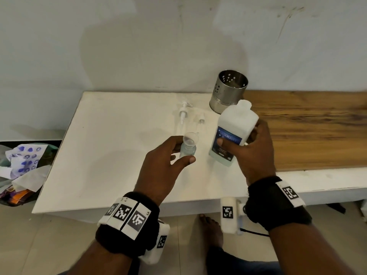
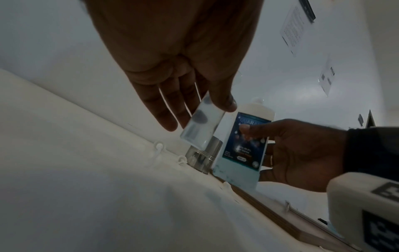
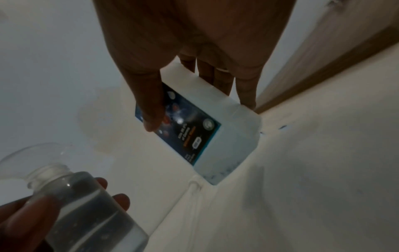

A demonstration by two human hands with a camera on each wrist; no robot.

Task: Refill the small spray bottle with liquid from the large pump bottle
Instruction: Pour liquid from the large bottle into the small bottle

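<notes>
The left hand [image 1: 164, 167] gripped the small spray bottle [image 1: 187, 149], funnel [image 1: 190, 138] in its neck, above the desk [image 1: 111, 147], while the right hand [image 1: 252, 149] held the uncapped large pump bottle [image 1: 234, 128] just beside it, apparently mid-pour, needing a careful tilt over the funnel.

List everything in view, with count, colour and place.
spray bottle: one, clear, in left hand
funnel: one, clear, in spray bottle's neck
pump bottle: one, white with blue label, uncapped, in right hand
pump head: one, white, lying on table
spray head: one, clear, beside pump head
holder: one, steel, perforated, table's back
table: one, white
board: one, wooden, right
bags: several, mixed, floor left
left hand: one
right hand: one
</notes>
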